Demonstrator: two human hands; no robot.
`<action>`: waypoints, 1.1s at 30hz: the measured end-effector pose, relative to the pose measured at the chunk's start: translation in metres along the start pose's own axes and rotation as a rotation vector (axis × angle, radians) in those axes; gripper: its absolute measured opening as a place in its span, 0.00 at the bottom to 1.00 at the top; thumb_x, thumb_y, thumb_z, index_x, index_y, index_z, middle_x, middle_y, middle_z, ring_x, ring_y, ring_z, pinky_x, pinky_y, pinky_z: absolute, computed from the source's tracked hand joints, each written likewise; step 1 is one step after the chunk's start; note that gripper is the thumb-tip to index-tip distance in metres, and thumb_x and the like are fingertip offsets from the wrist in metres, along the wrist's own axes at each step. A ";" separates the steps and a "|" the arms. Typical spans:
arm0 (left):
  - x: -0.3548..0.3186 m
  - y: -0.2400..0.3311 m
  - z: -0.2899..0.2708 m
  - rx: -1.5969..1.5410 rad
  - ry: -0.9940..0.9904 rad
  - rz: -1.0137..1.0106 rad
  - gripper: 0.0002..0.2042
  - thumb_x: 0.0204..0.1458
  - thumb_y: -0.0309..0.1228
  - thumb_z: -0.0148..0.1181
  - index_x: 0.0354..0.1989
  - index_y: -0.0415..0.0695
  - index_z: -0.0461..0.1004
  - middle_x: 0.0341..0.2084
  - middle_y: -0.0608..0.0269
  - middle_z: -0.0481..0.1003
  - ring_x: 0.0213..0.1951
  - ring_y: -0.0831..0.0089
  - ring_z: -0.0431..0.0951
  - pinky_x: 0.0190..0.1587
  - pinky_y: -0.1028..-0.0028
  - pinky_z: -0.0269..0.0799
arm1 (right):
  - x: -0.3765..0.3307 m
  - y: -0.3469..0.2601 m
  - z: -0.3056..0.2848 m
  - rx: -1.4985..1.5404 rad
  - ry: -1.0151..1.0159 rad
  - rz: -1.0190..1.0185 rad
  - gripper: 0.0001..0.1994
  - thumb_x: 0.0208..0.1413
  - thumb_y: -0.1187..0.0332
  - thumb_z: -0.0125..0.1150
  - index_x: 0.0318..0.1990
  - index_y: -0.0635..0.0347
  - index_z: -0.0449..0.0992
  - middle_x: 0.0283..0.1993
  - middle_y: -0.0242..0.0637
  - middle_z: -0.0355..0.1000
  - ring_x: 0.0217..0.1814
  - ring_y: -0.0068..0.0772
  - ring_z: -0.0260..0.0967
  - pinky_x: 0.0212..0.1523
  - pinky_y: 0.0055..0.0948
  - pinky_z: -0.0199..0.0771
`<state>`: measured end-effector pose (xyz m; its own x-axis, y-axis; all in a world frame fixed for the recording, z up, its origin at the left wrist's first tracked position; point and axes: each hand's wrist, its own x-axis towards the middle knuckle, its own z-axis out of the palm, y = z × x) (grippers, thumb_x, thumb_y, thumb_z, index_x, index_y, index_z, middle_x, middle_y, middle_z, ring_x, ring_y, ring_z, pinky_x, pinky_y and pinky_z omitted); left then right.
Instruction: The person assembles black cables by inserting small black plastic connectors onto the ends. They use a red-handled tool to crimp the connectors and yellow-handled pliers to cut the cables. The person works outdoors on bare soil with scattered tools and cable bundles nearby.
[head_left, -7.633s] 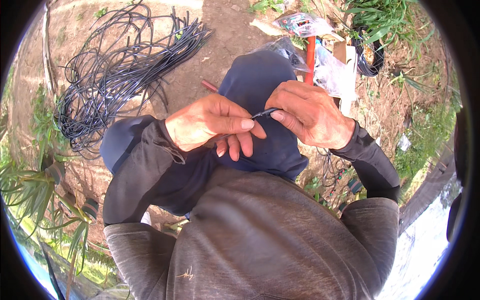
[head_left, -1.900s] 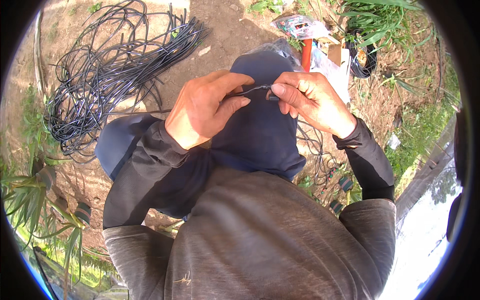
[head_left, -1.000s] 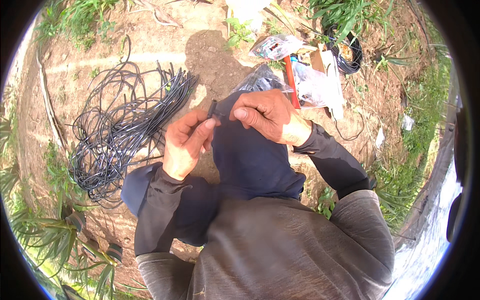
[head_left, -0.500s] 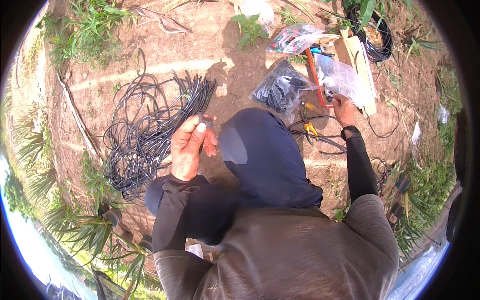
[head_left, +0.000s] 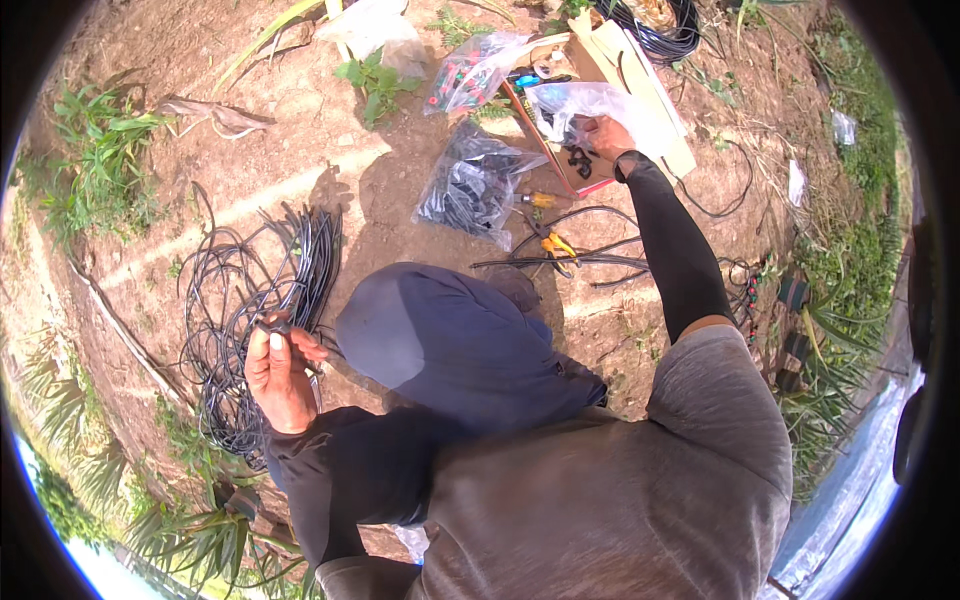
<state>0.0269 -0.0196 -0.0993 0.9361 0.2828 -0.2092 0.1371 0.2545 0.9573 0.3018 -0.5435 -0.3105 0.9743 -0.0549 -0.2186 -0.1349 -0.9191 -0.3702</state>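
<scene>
My left hand (head_left: 281, 385) is closed, with a small dark fitting (head_left: 274, 324) pinched between thumb and fingers. It is beside a loose bundle of thin black tubing (head_left: 318, 255). My right hand (head_left: 612, 138) reaches into an open cardboard box (head_left: 655, 95) with a red edge. A clear plastic bag (head_left: 592, 100) partly covers its fingers, so their grip is hidden. Small black fittings (head_left: 580, 162) lie in the box just below that hand. Left of the box rests a clear bag of black parts (head_left: 470, 185).
Yellow-handled pliers (head_left: 558, 246) and a screwdriver with a yellowish handle (head_left: 540, 200) lie on the soil near cut tubing (head_left: 612, 262). Farther off are a bag of red and green parts (head_left: 470, 75) and a black tubing coil (head_left: 660, 35). My bent knee (head_left: 400, 320) stands between my hands.
The whole view has shifted, and the scene now sits farther left. My right hand has moved from the box's near edge deeper in, under the clear bag. My left hand still pinches the dark fitting.
</scene>
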 end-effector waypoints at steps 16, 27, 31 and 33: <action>0.012 -0.024 -0.013 0.060 0.029 -0.123 0.13 0.65 0.32 0.50 0.52 0.36 0.70 0.26 0.59 0.76 0.25 0.71 0.77 0.29 0.76 0.72 | -0.013 -0.203 -0.045 0.439 0.346 -0.777 0.13 0.52 0.79 0.54 0.44 0.57 0.77 0.46 0.42 0.75 0.48 0.47 0.73 0.48 0.38 0.73; 0.010 -0.039 -0.025 0.018 0.090 -0.132 0.10 0.65 0.31 0.51 0.47 0.38 0.72 0.27 0.57 0.77 0.26 0.70 0.78 0.30 0.75 0.73 | 0.056 -0.196 0.039 -0.443 0.073 -0.577 0.09 0.53 0.67 0.53 0.30 0.57 0.79 0.29 0.46 0.77 0.38 0.51 0.77 0.37 0.46 0.76; 0.010 -0.044 -0.027 -0.012 0.083 -0.131 0.10 0.64 0.31 0.53 0.49 0.41 0.73 0.26 0.57 0.77 0.25 0.69 0.78 0.29 0.74 0.75 | 0.066 -0.204 0.059 -0.408 0.090 -0.602 0.09 0.54 0.69 0.51 0.37 0.55 0.78 0.31 0.46 0.78 0.36 0.49 0.78 0.36 0.46 0.77; 0.015 -0.039 -0.023 0.007 0.064 -0.159 0.10 0.63 0.31 0.54 0.49 0.43 0.73 0.25 0.58 0.77 0.25 0.68 0.78 0.29 0.74 0.75 | 0.074 -0.197 0.061 -0.391 0.090 -0.621 0.09 0.55 0.68 0.51 0.37 0.55 0.78 0.30 0.47 0.77 0.34 0.50 0.78 0.34 0.47 0.76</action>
<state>0.0284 -0.0036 -0.1448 0.8799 0.2980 -0.3702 0.2843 0.2942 0.9125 0.3895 -0.3431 -0.3093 0.8633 0.5046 0.0076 0.5043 -0.8621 -0.0488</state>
